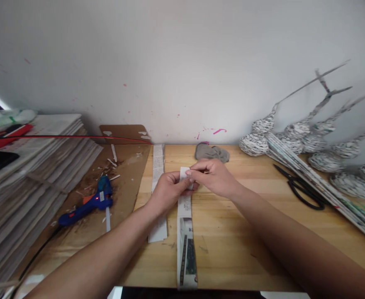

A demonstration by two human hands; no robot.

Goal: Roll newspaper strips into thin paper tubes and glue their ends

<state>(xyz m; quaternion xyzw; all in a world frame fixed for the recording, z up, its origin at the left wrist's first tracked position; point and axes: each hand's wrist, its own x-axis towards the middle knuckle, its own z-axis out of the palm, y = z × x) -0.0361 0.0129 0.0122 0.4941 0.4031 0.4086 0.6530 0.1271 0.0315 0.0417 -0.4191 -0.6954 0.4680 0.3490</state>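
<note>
A long newspaper strip runs from the front edge of the wooden table up to both hands. My left hand pinches it near its far end, thumb on top. Close against it from the right, my right hand grips the same end between thumb and fingers; some fingertips are hidden behind the paper. Under and beside my left wrist lie more newspaper strips, partly covered by that hand and forearm.
On the left are a blue glue gun on stained cardboard and a tall newspaper stack. A grey cloth lies by the wall. Black scissors, rolled paper sticks and several woven paper gourds are at right.
</note>
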